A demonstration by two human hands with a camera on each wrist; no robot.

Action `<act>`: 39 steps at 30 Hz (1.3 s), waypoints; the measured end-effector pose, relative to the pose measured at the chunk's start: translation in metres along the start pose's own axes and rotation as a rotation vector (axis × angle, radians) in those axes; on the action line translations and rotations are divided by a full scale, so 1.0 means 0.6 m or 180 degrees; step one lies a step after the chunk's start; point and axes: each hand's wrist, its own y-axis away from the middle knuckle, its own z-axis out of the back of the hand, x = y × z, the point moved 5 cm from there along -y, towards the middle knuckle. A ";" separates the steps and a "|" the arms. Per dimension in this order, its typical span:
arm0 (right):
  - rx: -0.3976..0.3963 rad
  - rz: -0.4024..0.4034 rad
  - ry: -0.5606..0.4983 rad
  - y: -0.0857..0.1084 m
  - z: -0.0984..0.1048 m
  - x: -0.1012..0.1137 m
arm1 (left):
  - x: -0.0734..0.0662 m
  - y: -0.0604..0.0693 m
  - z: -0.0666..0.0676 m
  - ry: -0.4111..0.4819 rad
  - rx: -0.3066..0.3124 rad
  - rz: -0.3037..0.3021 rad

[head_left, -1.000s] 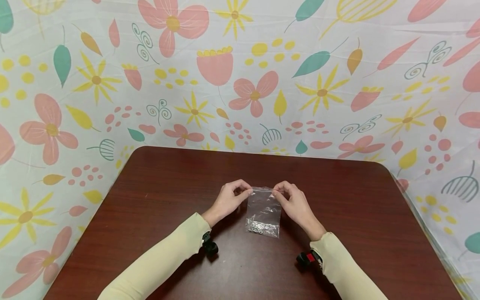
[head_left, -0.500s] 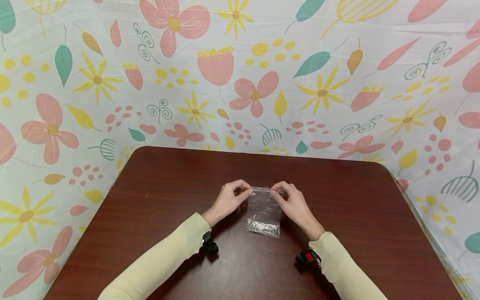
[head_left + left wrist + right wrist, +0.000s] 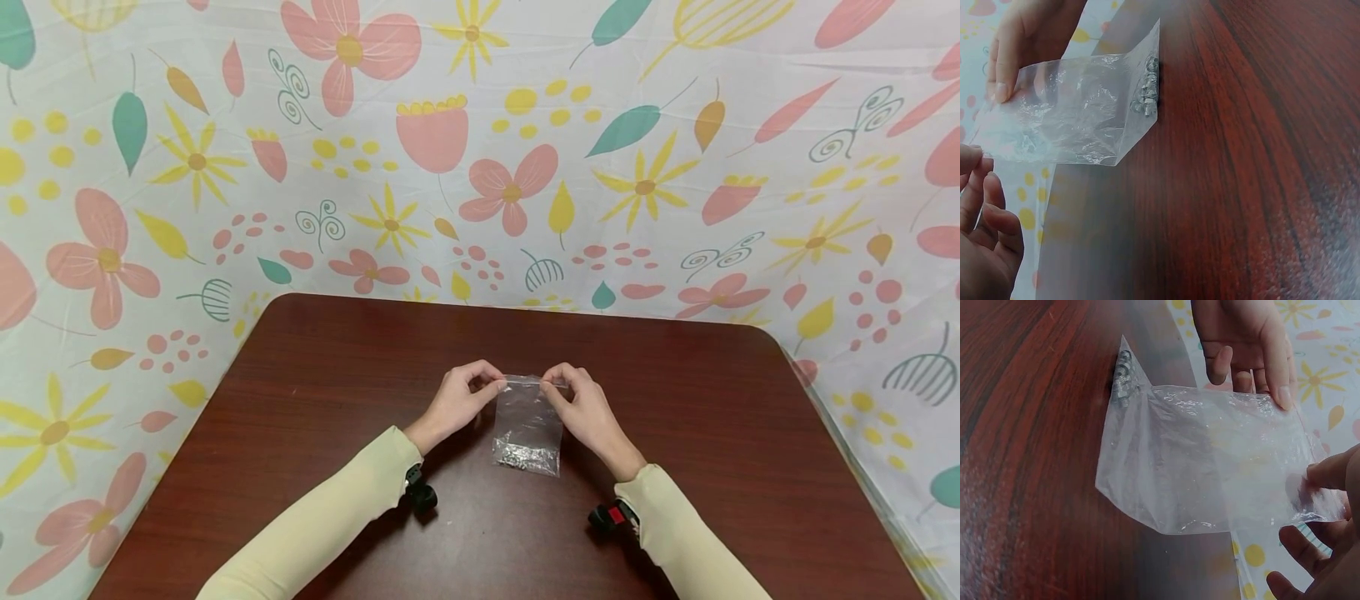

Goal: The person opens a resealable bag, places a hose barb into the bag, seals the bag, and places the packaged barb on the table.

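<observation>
A clear plastic zip bag [image 3: 527, 417] hangs upright between both hands, its bottom at the tabletop. Small shiny metal parts [image 3: 1147, 87] lie bunched in the bottom of the bag; the right wrist view shows these metal pieces [image 3: 1122, 375] as short and rounded, their exact kind unclear. My left hand [image 3: 459, 398] pinches the bag's top left corner between thumb and finger. At the top edge towards the right, my right hand [image 3: 590, 410] pinches the plastic, thumb in front. Whether the zip strip is sealed cannot be told.
The dark red-brown wooden table [image 3: 337, 350] spreads around the hands. Behind it hangs a white cloth [image 3: 480, 183] printed with flowers and leaves. Black wrist cameras [image 3: 422, 497] sit below both sleeves.
My right hand has slid slightly left along the bag's top edge, its forearm shifting left too. The left hand stays in place, still pinching its corner.
</observation>
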 end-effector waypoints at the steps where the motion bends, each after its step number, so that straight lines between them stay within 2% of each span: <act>1: 0.0004 -0.0014 0.0003 0.000 0.000 -0.001 | 0.000 0.000 0.000 0.0000 0.0001 0.0006; 14: 0.0042 -0.0045 -0.0090 -0.003 -0.007 -0.004 | 0.003 0.003 0.000 0.0045 0.0051 0.0102; 25: 0.0045 0.0077 -0.0109 -0.002 -0.009 -0.003 | 0.002 0.004 -0.003 0.0008 0.0111 0.0067; 39: 0.0187 0.0040 -0.0058 -0.006 -0.006 0.002 | 0.001 0.002 0.000 0.0007 0.0154 -0.0039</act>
